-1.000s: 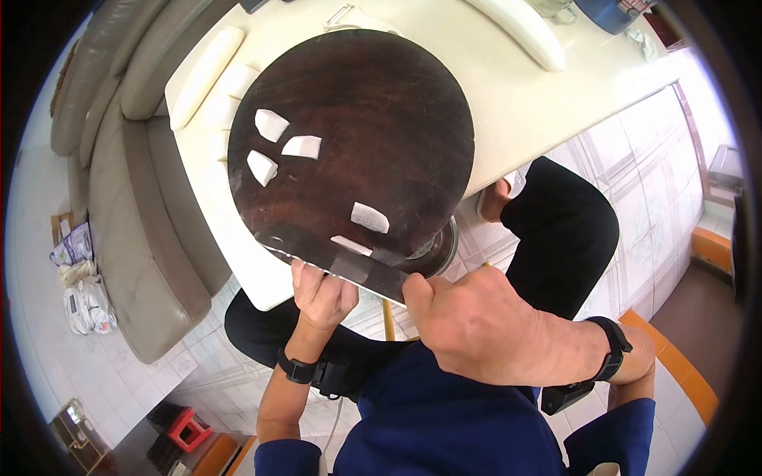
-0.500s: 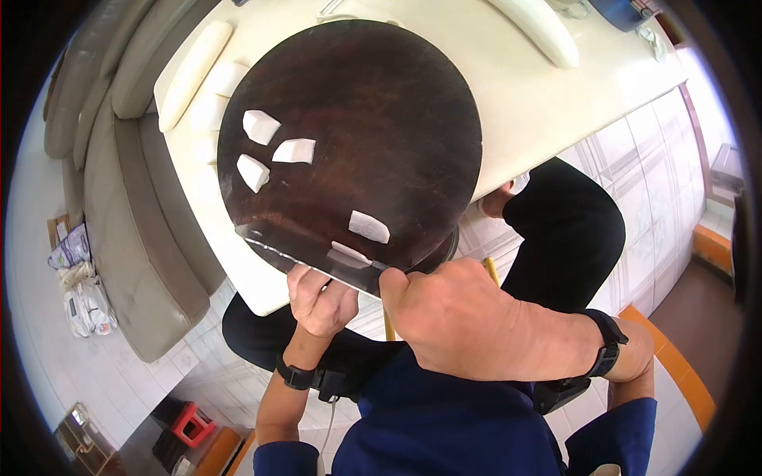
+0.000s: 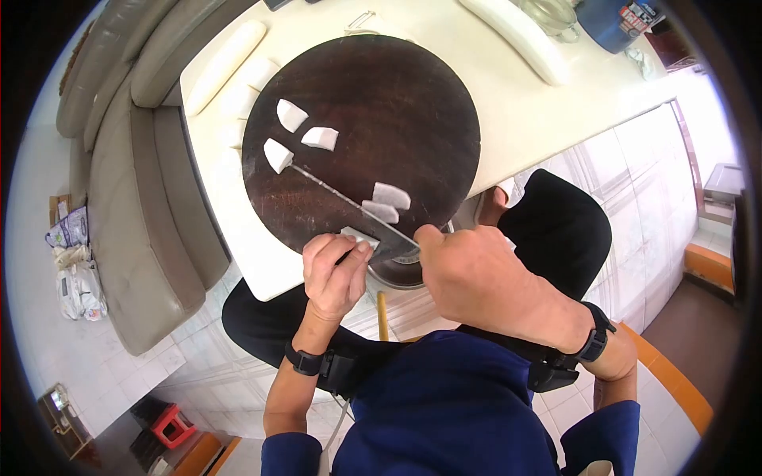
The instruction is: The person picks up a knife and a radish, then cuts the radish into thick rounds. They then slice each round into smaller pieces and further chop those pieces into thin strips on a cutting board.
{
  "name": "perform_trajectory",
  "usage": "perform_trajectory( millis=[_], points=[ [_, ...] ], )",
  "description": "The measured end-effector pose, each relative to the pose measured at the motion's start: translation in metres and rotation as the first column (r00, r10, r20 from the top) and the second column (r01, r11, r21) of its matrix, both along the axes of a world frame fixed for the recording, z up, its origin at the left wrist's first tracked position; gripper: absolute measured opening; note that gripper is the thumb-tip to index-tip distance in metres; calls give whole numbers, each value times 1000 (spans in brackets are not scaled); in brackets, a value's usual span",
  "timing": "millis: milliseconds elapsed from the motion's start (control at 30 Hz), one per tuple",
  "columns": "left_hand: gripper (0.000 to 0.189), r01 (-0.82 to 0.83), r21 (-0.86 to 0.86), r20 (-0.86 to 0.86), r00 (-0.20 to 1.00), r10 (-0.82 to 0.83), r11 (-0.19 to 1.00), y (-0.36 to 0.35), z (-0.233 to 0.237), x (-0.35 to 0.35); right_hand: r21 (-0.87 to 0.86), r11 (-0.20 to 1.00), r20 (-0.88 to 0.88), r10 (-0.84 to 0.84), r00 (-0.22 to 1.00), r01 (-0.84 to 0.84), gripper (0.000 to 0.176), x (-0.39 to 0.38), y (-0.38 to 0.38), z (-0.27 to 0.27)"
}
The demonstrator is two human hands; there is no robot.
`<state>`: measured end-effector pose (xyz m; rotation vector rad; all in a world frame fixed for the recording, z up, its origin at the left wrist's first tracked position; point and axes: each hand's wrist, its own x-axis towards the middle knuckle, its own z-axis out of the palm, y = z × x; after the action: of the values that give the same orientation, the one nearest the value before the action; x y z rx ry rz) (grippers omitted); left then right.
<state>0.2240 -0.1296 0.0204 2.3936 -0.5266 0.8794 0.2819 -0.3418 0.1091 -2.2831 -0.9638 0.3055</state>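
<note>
My right hand (image 3: 480,270) is closed round the handle of a broad knife (image 3: 338,193), its handle hidden by the fingers. The blade reaches left across the near part of a round dark wooden chopping board (image 3: 357,87). At the board's near rim, my left hand (image 3: 335,274) pinches a piece of white radish (image 3: 359,236), close beside the blade. Two thin slices (image 3: 390,195) lie just beyond the knife. Three chunks, one a wedge (image 3: 292,116), sit on the board's left side, the lowest by the blade's tip.
The board rests on a cream table (image 3: 262,266). Along its left side are a long peeled white radish (image 3: 226,67) and several cut sections (image 3: 240,101). Another long radish (image 3: 516,40), a glass bowl (image 3: 552,16) and a blue container (image 3: 611,24) stand at the back right. A peeler (image 3: 361,24) lies behind the board.
The knife has moved up and away from the board's near edge. My left hand has come up onto the rim with a radish piece. The two slices now lie close together beyond the blade.
</note>
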Motion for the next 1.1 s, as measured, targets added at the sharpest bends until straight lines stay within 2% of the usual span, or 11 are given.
perform_trajectory(
  millis=[167,233,667,1100],
  points=[
    [30,14,-38,5,1000,-14,999,1,-2,-1,28,999,-28,-17,999,18,12,-9,-5,16],
    [29,-4,-23,1,1000,4,1000,3,-7,-5,22,997,-10,74,997,-74,22,-15,-6,21],
    [17,-87,33,-41,995,89,996,3,-5,-8,-75,982,-57,168,984,-172,17,-6,-10,32],
    [20,-67,41,-66,995,70,997,7,-7,-14,11,977,-168,211,963,-212,14,10,-2,28]
  ],
)
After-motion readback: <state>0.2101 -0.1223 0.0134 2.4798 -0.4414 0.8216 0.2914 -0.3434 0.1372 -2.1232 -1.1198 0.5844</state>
